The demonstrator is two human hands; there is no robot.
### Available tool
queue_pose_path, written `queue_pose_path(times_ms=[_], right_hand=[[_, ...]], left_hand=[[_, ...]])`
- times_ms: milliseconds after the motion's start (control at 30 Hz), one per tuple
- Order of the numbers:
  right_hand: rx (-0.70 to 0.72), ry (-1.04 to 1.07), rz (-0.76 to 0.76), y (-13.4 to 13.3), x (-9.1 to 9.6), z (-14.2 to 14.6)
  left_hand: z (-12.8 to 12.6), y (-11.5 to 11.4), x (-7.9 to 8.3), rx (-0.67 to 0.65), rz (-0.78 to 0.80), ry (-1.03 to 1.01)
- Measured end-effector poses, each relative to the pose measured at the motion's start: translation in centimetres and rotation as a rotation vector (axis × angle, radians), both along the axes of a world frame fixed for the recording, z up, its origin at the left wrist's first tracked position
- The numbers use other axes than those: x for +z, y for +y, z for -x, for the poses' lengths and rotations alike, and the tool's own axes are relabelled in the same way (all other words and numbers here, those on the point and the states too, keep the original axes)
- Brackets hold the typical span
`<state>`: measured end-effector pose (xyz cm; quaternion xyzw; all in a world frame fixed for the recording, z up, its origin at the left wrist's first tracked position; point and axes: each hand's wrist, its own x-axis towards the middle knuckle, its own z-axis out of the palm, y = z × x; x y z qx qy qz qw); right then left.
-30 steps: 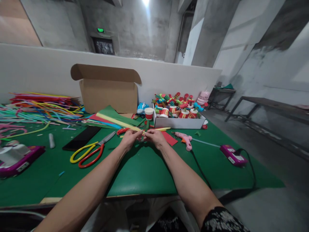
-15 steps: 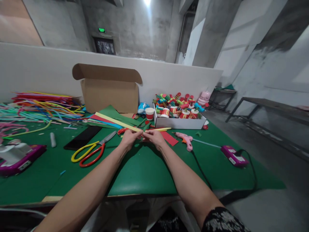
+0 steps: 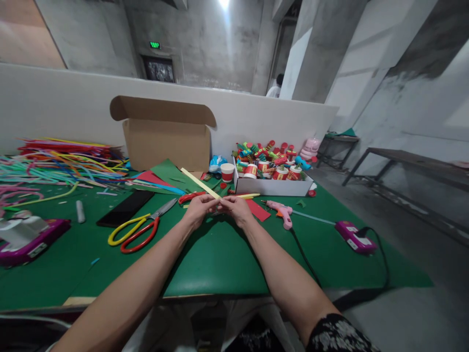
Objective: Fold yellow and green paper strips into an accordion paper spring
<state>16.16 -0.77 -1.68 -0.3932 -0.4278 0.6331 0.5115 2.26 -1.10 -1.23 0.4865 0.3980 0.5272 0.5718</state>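
My left hand [image 3: 198, 209] and my right hand [image 3: 236, 209] meet over the middle of the green table [image 3: 220, 254], fingers pinched together. Between them they hold the near end of a pale yellow paper strip [image 3: 200, 183], which sticks up and back to the left. A second yellow strip [image 3: 247, 196] lies just behind my right hand. Red paper [image 3: 258, 209] lies flat to the right of that hand.
Scissors [image 3: 137, 230] with yellow and red handles lie to the left, beside a black phone [image 3: 124, 208]. A pink glue gun [image 3: 280, 211] and purple power strip [image 3: 353, 236] lie right. Behind are an open cardboard box [image 3: 164, 134], a white box [image 3: 271, 185] of coloured crafts, a paper cup [image 3: 227, 172], pipe cleaners [image 3: 54, 164].
The long yellow strip has swung: its far end lifted off the coloured sheets and now points more steeply back. Both hands stayed nearly in place.
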Motion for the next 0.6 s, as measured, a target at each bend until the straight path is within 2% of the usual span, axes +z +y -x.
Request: queue_pose_path(times_ms=[200, 333, 600], right_hand=[[0.052, -0.051, 0.019, -0.36, 0.37, -0.08], [0.013, -0.04, 0.016, -0.35, 0.56, -0.08], [-0.07, 0.047, -0.032, -0.04, 0.16, 0.48]], left_hand=[[0.34, 0.27, -0.3, 0.039, -0.053, 0.089], [0.33, 0.19, -0.1, 0.03, -0.067, 0.14], [0.26, 0.29, -0.31, 0.009, -0.026, 0.034]])
